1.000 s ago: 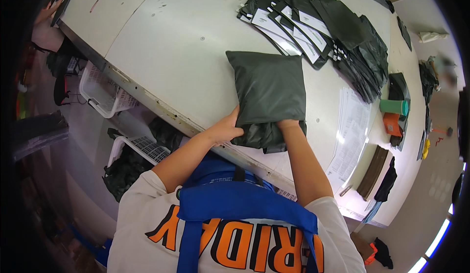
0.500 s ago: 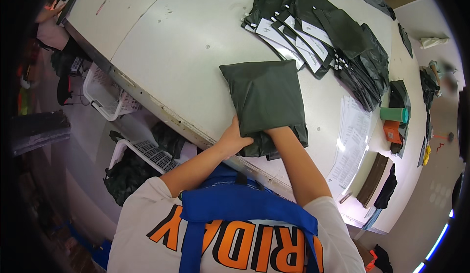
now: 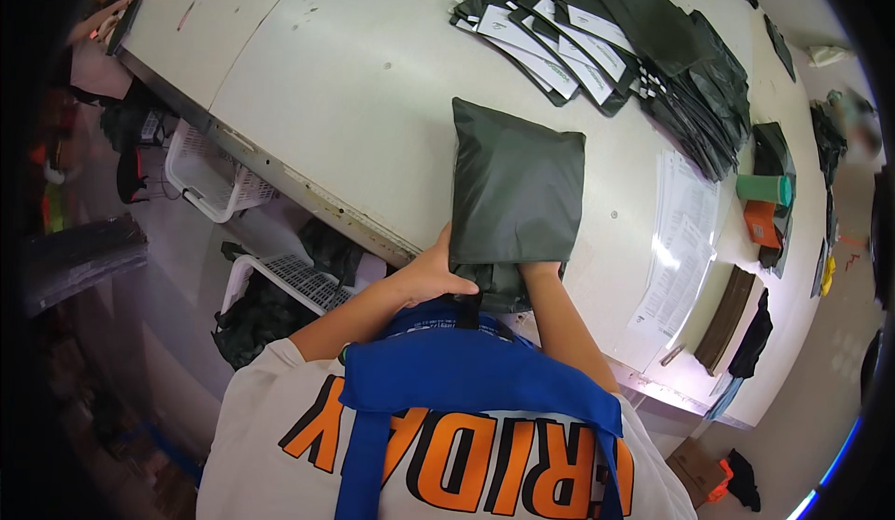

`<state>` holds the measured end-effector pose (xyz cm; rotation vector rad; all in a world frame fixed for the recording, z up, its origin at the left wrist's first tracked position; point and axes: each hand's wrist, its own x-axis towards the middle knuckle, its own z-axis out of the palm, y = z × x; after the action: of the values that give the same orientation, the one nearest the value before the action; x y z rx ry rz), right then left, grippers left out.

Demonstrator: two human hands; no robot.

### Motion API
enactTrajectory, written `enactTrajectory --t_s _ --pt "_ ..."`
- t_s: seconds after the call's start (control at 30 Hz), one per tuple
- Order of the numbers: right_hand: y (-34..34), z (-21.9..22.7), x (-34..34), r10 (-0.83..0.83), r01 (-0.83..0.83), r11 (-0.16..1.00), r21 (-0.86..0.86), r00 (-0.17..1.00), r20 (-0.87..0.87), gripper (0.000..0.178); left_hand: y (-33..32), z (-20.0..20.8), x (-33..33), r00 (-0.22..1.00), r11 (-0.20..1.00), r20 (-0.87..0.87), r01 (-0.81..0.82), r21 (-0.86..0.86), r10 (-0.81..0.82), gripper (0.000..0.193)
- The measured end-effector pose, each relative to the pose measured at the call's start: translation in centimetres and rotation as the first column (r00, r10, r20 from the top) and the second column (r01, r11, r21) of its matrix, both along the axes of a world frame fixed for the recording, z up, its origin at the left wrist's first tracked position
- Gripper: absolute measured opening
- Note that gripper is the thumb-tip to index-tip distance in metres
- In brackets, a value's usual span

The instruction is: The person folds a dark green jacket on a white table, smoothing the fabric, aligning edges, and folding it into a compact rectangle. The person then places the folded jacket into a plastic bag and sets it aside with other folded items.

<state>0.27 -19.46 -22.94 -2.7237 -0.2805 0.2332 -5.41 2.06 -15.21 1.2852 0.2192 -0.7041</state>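
Dark green plastic pouch (image 3: 516,189) lying at the near edge of the white table (image 3: 354,82), stuffed with folded fabric. Left hand (image 3: 431,273) clamping its open end, right hand (image 3: 539,271) half tucked inside, grip unclear. Best keeping the mouth flat, pushing evenly, avoiding bunched corners.
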Motion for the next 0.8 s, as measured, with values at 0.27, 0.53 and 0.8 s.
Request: enactTrajectory --t_s 0.27,0.53,0.8 --pt "2.0 6.0 -1.4 -0.009 0.081 0.976 0.202 0.943 -0.333 0.061 3.8 -0.8 4.6 0.904 0.875 0.244 0.225 0.429 -0.352 0.089" --pt "1.5 14.9 1.2 0.174 -0.25 0.95 0.189 0.922 0.346 0.046 -2.5 4.0 17.1 0.38 0.161 0.117 0.087 0.983 -0.917 0.049" --pt "-2.5 12.0 5.3 -0.068 0.034 0.98 -0.197 0.983 -0.169 0.066 -3.8 -1.8 2.9 0.87 0.593 0.428 -0.214 0.776 -0.246 0.064"
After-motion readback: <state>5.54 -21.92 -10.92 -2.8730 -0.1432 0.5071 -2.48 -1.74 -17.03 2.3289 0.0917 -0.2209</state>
